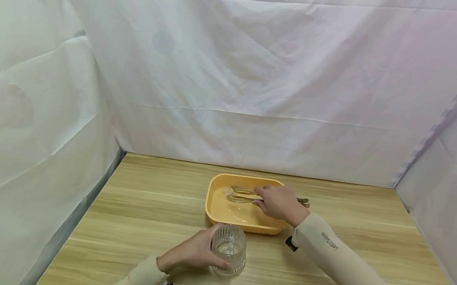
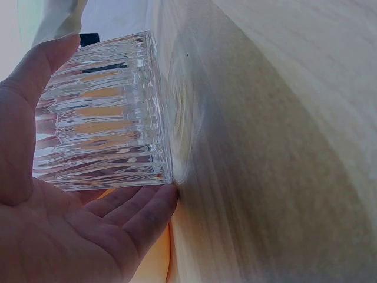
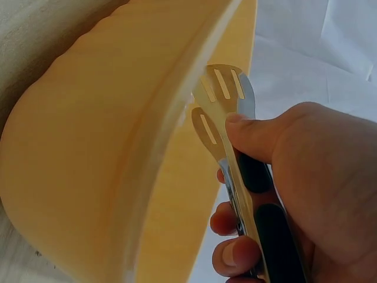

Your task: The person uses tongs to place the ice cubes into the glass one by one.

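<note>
My left hand (image 1: 197, 248) holds a clear ribbed glass (image 1: 236, 256) at the front of the yellow basin (image 1: 224, 215). In the left wrist view the thumb lies along one side of the glass (image 2: 106, 118) and the fingers along the other, its base right at the tabletop. With my right hand (image 1: 280, 203) I grip metal tongs (image 1: 240, 199) over the basin. Their slotted ends (image 3: 227, 88) stand apart, and dark pads line the handle in the right wrist view. Something small and clear (image 1: 228, 192) shows by the tong tips inside the basin.
The wooden table (image 1: 147, 208) carries the basin near its back middle. White cloth (image 1: 263, 70) hangs behind the table and along both sides. A dark band sits at each wrist.
</note>
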